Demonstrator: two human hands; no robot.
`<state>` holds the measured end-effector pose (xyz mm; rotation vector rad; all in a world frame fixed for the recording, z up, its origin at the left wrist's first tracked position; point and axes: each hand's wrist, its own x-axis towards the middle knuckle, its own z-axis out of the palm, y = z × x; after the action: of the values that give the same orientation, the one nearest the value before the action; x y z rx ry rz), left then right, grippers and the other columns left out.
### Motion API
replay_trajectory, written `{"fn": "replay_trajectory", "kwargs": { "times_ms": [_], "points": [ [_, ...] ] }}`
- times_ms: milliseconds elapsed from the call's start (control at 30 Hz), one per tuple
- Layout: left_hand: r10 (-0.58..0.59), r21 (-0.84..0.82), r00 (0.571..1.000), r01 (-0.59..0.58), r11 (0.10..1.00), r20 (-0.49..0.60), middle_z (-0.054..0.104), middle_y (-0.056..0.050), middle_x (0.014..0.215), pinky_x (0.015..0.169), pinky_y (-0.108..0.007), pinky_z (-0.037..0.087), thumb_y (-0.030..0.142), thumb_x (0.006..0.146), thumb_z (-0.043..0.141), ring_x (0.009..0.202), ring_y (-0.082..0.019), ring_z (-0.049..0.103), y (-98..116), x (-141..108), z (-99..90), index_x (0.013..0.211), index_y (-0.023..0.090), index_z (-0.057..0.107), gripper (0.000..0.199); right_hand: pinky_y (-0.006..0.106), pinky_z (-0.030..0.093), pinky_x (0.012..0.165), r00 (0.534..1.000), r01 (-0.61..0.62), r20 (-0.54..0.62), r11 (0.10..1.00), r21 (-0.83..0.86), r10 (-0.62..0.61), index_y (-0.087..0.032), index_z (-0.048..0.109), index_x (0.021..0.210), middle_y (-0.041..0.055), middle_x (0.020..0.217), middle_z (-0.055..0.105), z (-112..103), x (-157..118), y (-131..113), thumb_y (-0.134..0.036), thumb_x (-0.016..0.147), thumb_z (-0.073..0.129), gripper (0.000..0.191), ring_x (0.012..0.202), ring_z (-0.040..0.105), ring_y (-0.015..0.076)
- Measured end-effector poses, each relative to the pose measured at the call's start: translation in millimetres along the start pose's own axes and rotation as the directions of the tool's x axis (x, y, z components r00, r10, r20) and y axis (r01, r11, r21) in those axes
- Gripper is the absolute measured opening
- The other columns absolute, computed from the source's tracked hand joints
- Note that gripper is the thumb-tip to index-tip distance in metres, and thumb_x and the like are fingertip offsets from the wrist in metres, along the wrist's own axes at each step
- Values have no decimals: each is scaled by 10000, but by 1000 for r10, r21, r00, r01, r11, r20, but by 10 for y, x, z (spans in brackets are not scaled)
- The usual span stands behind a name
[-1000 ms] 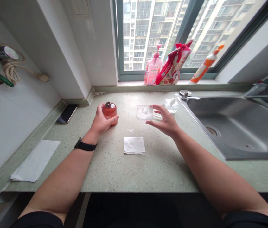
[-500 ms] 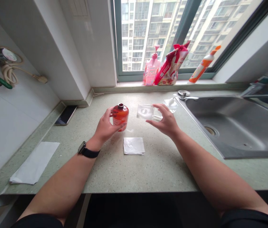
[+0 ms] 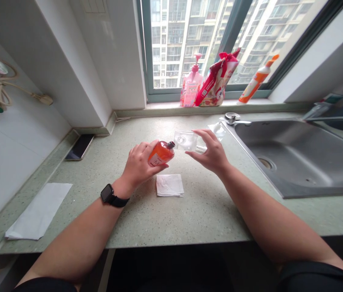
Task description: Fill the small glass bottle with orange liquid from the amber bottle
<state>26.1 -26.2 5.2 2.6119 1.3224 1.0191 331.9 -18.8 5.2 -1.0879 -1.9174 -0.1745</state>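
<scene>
My left hand (image 3: 141, 162) is closed around an orange bottle (image 3: 161, 153) with an "M" on its label. The bottle is uncapped and tilted, its dark threaded neck pointing right. Between the thumb and fingers of my right hand (image 3: 211, 150) is a clear square container (image 3: 185, 140) with a round opening, close to the bottle's mouth. Whether the two touch, I cannot tell. Below them a folded white tissue (image 3: 170, 185) lies on the counter. Behind my right hand lies a pump top (image 3: 219, 130), partly hidden, on something clear.
A steel sink (image 3: 287, 194) takes up the right side. On the windowsill stand a pink pump bottle (image 3: 191, 87), a red-and-white bag (image 3: 217, 83) and an orange-and-white bottle (image 3: 257, 84). A phone (image 3: 80, 147) and white paper (image 3: 40, 211) lie at the left.
My left hand has tipped the orange bottle from upright toward the right, bringing its neck close to the clear container. My right hand has kept its hold. The view has shifted slightly.
</scene>
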Motion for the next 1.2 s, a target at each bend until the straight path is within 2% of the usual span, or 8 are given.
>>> {"fn": "replay_trajectory", "kwargs": {
  "times_ms": [233, 600, 767, 900, 1200],
  "points": [
    [3, 58, 1000, -4, 998, 16, 677, -104, 1193, 977, -468, 491, 741, 899, 734, 1075, -318, 623, 37, -10, 5, 1546, 260, 554, 826, 574, 611, 1040, 1000, 9, 17, 1000, -24, -9, -291, 591, 1453, 127, 1313, 684, -9, 2, -9, -398, 849, 853, 667, 1220, 686, 358],
    [-3, 52, 1000, 3, 999, -12, 696, -116, 1265, 1002, -469, 483, 680, 902, 773, 1118, -324, 639, 49, -20, 15, 1534, 242, 528, 807, 599, 587, 1054, 998, 61, 8, 996, -67, -61, -339, 550, 1513, 107, 1336, 663, 7, -23, -44, -274, 854, 807, 710, 1232, 664, 360],
    [4, 36, 999, -3, 999, -48, 715, -115, 1242, 980, -462, 487, 699, 883, 786, 1109, -323, 653, 47, -22, 36, 1444, 224, 566, 767, 604, 563, 1085, 998, 60, 14, 995, -82, -59, -357, 526, 1536, 101, 1354, 653, 2, -23, -64, -222, 827, 790, 769, 1257, 645, 367],
    [7, 33, 999, -6, 999, -35, 719, -115, 1240, 977, -469, 487, 705, 878, 788, 1096, -322, 659, 66, -23, 33, 1429, 235, 572, 755, 604, 563, 1085, 997, 76, 2, 992, -98, -76, -364, 516, 1542, 99, 1350, 646, -10, -21, -86, -188, 824, 771, 781, 1257, 647, 363],
    [-13, 21, 999, 14, 1000, -45, 723, -113, 1237, 983, -482, 484, 724, 885, 767, 1102, -324, 655, 87, -31, 53, 1423, 246, 584, 742, 615, 539, 1113, 999, 50, 15, 994, -101, -49, -384, 511, 1561, 93, 1366, 644, -31, -13, -108, -182, 822, 756, 805, 1279, 636, 366]
  ]
}}
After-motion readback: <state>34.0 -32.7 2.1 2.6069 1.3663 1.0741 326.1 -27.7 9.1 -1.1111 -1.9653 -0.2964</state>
